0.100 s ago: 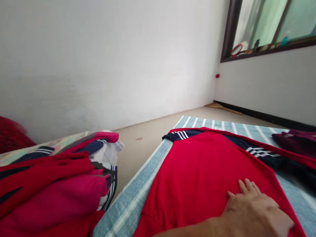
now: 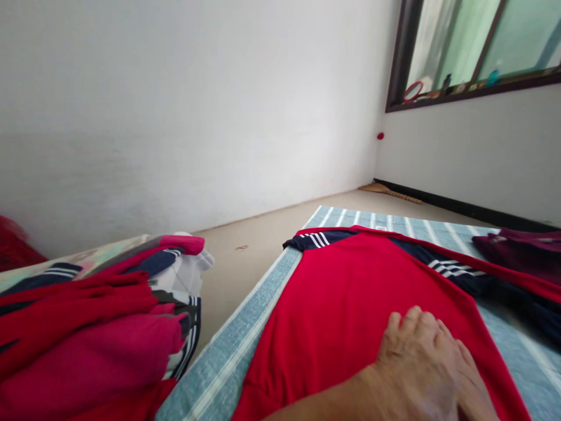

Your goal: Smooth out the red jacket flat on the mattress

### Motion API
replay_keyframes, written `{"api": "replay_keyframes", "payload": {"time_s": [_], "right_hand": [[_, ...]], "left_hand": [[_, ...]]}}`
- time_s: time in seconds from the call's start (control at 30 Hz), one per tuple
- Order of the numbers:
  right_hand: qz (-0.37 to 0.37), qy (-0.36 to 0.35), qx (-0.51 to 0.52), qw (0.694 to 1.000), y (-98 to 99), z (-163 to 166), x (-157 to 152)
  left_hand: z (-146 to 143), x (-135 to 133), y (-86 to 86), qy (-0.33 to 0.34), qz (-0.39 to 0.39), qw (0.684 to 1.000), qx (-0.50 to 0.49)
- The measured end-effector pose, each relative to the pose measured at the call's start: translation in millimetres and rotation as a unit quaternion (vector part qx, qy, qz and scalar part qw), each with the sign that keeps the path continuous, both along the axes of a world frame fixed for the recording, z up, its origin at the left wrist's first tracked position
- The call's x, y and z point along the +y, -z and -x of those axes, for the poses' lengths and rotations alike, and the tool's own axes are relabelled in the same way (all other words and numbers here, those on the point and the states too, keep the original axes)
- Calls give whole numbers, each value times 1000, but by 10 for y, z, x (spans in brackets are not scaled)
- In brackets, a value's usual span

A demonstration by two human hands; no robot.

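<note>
Shirt (image 2: 350,304): red, navy sleeves, white stripes, flat | hand (image 2: 421,368): spread, pressing it

A hand (image 2: 427,365) lies flat on a shirt (image 2: 350,316) spread over a mat (image 2: 245,345); a clothes pile (image 2: 96,327) sits left, a window (image 2: 477,47) behind right.

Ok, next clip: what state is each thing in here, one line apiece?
Red sports shirt with navy white-striped sleeves: spread flat on the mat.
Blue-and-white striped mat: laid out on the floor.
Hand: palm down on the shirt, fingers together; which hand, unclear.
Pile of red, pink and navy clothes: heaped, unfolded.
Dark maroon garment: crumpled on the mat's far edge.
</note>
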State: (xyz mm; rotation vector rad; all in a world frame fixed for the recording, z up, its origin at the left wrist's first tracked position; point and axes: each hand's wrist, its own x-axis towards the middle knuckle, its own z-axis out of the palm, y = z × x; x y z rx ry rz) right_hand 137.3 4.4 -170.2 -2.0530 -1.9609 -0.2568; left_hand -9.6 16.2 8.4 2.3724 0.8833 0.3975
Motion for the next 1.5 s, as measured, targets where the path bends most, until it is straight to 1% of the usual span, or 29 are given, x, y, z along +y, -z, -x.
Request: {"api": "replay_keyframes", "payload": {"time_s": [0.07, 0.13, 0.27, 0.33, 0.4, 0.5, 0.6, 0.8, 0.9, 0.97, 1.07, 1.2, 1.3, 1.4, 1.5], "right_hand": [[-19, -2, -46, 999, -45, 21, 0], [-31, 6, -85, 996, -117, 56, 10], [-9, 23, -106, 994, -259, 124, 40], [13, 31, -102, 994, -316, 145, 54], [39, 37, -96, 994, -371, 162, 63], [84, 45, -91, 991, -460, 189, 71], [115, 59, -92, 987, -558, 223, 77], [165, 67, -66, 982, -730, 282, 83], [161, 74, -45, 983, -785, 312, 82], [147, 78, -32, 986, -811, 332, 85], [139, 79, -21, 987, -834, 350, 93], [155, 75, -27, 985, -836, 350, 98], [157, 77, -39, 984, -818, 344, 93], [156, 77, -52, 983, -795, 336, 87], [158, 71, -63, 983, -772, 325, 86]], "left_hand": [[39, 92, 46, 4, -36, 998, 54], [52, 186, 149, -5, -56, 994, 93], [47, 343, 372, -57, -28, 991, 116], [55, 390, 442, -76, -7, 989, 123], [68, 417, 480, -81, 12, 988, 132], [83, 440, 496, -82, 28, 985, 149], [91, 459, 482, -69, 32, 984, 163], [100, 509, 377, -46, 55, 979, 192], [95, 582, 314, -40, 55, 977, 200], [91, 652, 303, -62, 27, 977, 202], [97, 755, 368, -102, -9, 970, 223], [133, 815, 540, -106, -23, 970, 219], [153, 799, 620, -108, -35, 972, 208], [151, 774, 620, -108, -34, 971, 210], [126, 788, 557, -107, -36, 968, 222]]}}
